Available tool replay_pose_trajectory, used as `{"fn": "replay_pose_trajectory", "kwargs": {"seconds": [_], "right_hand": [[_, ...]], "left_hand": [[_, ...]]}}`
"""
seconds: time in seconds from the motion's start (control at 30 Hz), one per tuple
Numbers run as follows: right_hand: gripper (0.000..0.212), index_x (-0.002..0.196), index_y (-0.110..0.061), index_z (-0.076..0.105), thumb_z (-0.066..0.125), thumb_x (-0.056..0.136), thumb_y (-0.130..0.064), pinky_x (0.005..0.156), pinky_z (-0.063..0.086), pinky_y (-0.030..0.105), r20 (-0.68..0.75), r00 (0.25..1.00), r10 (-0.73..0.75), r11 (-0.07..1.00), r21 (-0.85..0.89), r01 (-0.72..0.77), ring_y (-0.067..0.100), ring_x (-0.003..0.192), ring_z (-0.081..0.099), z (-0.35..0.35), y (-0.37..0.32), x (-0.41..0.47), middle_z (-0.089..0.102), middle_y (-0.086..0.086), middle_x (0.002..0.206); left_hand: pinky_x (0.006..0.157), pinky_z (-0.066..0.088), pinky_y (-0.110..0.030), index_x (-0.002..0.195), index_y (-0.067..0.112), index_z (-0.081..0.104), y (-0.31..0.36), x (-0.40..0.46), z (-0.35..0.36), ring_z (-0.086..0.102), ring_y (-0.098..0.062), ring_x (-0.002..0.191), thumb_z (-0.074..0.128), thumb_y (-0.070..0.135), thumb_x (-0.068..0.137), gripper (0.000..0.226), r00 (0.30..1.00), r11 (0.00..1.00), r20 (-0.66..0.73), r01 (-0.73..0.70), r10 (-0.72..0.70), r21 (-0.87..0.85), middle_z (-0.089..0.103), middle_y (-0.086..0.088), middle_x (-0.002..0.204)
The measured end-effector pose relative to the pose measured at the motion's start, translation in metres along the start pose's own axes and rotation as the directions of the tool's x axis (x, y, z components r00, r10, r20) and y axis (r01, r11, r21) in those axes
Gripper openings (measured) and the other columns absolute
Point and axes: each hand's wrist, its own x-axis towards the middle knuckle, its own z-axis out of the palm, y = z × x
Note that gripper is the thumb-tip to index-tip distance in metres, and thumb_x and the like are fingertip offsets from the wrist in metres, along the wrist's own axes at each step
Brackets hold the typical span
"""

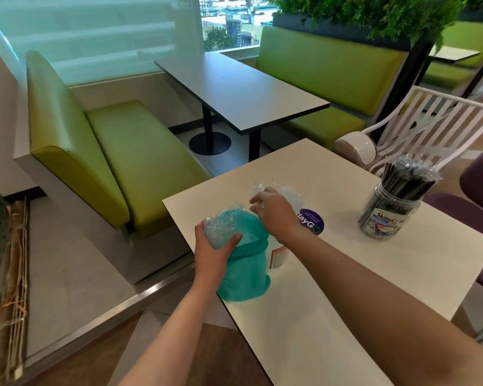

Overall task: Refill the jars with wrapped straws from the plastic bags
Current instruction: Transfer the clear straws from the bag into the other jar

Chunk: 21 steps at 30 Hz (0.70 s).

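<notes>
Teal bag (243,274), crumpled plastic in left hand (211,246)

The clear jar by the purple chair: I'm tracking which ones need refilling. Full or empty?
Full. The clear jar stands upright on the table, lidless, packed with wrapped black straws sticking out above its rim.

Bright daylight from the window (229,26) — edges bowed, slightly soft.

My head camera looks forward and down, close over the white table (332,288). Green booth seats (117,151) lie beyond the table's far-left corner.
</notes>
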Motion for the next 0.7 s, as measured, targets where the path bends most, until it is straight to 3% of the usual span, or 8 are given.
{"fn": "replay_pose_trajectory", "kwargs": {"seconds": [0.1,0.2,0.27,0.37,0.43,0.53,0.7], "right_hand": [[0.028,0.117,-0.012,0.067,0.064,0.092,-0.023,0.093,0.048,0.025,-0.028,0.998,-0.056,0.995,-0.082,0.053,0.020,0.103,0.061,0.000,0.003,-0.002,0.052,0.004,0.123],[0.041,0.122,-0.029,0.061,0.071,0.084,-0.041,0.095,0.045,0.035,-0.167,0.966,-0.198,0.911,-0.394,0.119,0.023,0.114,0.048,-0.007,0.005,0.003,0.049,0.004,0.130],[0.051,0.134,-0.041,0.047,0.064,0.086,-0.050,0.102,0.036,0.045,-0.136,0.982,-0.130,0.865,-0.500,0.046,0.028,0.129,0.036,-0.011,0.009,0.005,0.036,0.004,0.145],[0.052,0.140,-0.049,0.034,0.052,0.092,-0.055,0.107,0.028,0.059,0.020,0.999,0.028,0.877,-0.479,-0.015,0.028,0.140,0.024,-0.010,0.019,0.008,0.021,-0.004,0.156],[0.046,0.138,-0.044,0.041,0.053,0.094,-0.050,0.105,0.032,0.056,0.053,0.999,0.003,0.904,-0.426,0.020,0.025,0.138,0.029,-0.010,0.024,0.008,0.028,-0.008,0.153],[0.035,0.129,-0.030,0.055,0.058,0.095,-0.035,0.101,0.041,0.039,0.015,0.993,-0.114,0.942,-0.316,0.113,0.022,0.127,0.041,-0.013,0.029,0.010,0.042,-0.007,0.145],[0.037,0.131,-0.020,0.056,0.059,0.095,-0.027,0.102,0.043,0.030,-0.092,0.979,-0.182,0.962,-0.221,0.158,0.018,0.127,0.043,-0.015,0.029,0.008,0.047,-0.003,0.143]], "left_hand": [[0.096,0.051,-0.034,0.128,0.040,0.027,0.000,0.001,-0.001,0.052,-0.013,0.116,0.078,0.039,0.078,0.071,1.000,1.000,0.001,0.004,-0.004,0.003,0.045,0.007,0.130],[0.096,0.051,-0.034,0.128,0.041,0.027,0.000,0.001,-0.001,0.052,-0.013,0.115,0.078,0.040,0.078,0.071,1.000,1.000,0.000,0.007,-0.007,0.004,0.045,0.008,0.129],[0.095,0.051,-0.033,0.128,0.041,0.027,0.001,0.001,-0.001,0.052,-0.012,0.115,0.077,0.040,0.078,0.071,1.000,1.000,0.002,0.010,-0.010,0.009,0.044,0.010,0.128],[0.094,0.050,-0.031,0.129,0.040,0.027,0.001,0.001,-0.001,0.051,-0.012,0.114,0.077,0.039,0.079,0.071,1.000,1.000,0.003,0.011,-0.011,0.005,0.044,0.009,0.129],[0.093,0.050,-0.030,0.128,0.039,0.027,0.001,0.000,-0.001,0.051,-0.012,0.114,0.077,0.038,0.079,0.070,1.000,1.000,0.001,0.010,-0.010,0.001,0.044,0.009,0.129],[0.091,0.051,-0.030,0.128,0.040,0.027,0.001,0.001,-0.002,0.052,-0.012,0.114,0.077,0.038,0.079,0.070,1.000,1.000,0.006,0.013,-0.013,-0.005,0.045,0.008,0.128],[0.086,0.049,-0.024,0.128,0.041,0.027,0.000,0.002,0.000,0.051,-0.011,0.113,0.077,0.039,0.079,0.070,1.000,1.000,0.011,0.014,-0.014,-0.008,0.044,0.010,0.127]]}}
